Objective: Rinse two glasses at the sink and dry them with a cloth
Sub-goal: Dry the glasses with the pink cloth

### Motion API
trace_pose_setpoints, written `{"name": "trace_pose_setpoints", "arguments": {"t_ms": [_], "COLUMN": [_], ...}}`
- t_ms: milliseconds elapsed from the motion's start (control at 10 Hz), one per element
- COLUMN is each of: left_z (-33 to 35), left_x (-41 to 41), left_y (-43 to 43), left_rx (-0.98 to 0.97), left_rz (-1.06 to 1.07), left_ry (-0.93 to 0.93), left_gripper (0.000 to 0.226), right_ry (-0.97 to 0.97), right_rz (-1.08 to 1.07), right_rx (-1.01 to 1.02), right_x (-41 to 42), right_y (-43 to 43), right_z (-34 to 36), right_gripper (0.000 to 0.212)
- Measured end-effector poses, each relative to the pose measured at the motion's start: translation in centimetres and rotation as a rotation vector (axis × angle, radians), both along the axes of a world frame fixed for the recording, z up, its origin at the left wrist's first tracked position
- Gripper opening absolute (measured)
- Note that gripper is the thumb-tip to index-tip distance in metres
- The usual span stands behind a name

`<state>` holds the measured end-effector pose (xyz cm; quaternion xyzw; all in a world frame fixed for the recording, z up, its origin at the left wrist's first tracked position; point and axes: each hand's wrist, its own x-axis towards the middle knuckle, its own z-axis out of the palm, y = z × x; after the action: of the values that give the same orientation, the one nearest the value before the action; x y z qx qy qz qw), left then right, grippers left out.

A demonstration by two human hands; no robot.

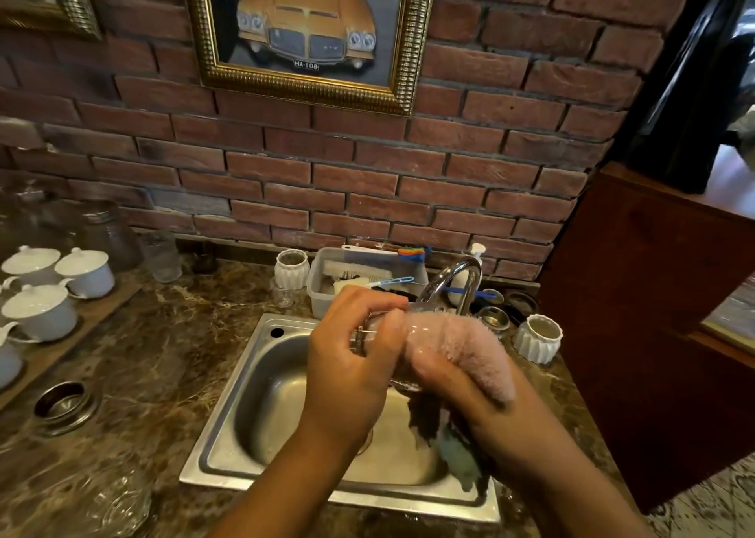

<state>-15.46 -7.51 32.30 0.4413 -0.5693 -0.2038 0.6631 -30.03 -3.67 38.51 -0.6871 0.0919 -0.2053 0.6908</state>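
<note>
On the far left of the brown marbled table [171,353], a ribbed clear tumbler [161,257] stands well apart from your hands. It may be the second glass, though that's only a guess. Over the square stainless-steel sink [245,374], your left hand [351,357] has its fingers [367,304] curled round one end of the clear drinking glass [412,333], grasping it. The glass lies on its side, its long axis running left to right and dipping towards the near right. It points from your left fingers straight at your right hand [453,386], which is clenched on the fluffy pink cloth [478,353]. The cloth touches the glass's right end; I can't tell whether it's pushed inside or wrapped outside. You look to be mid-drying. The right hand does the work, so turn the cloth about that long axis while the left holds firm. The curved chrome tap [461,280] sits just beyond.
</note>
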Motion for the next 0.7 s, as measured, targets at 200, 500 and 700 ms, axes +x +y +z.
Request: {"name": "trace_pose_setpoints", "arguments": {"t_ms": [200, 500, 700], "left_z": [0.8, 0.6, -0.8], "left_x": [-0.7, -0.4, 1.1], "left_y": [-0.1, 0.5, 0.5], "left_rx": [0.281, 0.581, 0.105], "left_rz": [-0.106, -0.201, -0.087], "left_ry": [0.343, 0.576, -0.004], "left_gripper": [0.027, 0.029, 0.024], "right_ry": [0.507, 0.349, 0.114], "right_rz": [-0.777, -0.78, -0.806], "right_rx": [-0.872, -0.812, -0.328], "right_x": [-1.3, -0.1, 1.2], "right_y": [-2.5, -2.1, -1.9], "right_z": [-3.9, -5.8, -5.1], "right_gripper": [0.019, 0.022, 0.014]}}
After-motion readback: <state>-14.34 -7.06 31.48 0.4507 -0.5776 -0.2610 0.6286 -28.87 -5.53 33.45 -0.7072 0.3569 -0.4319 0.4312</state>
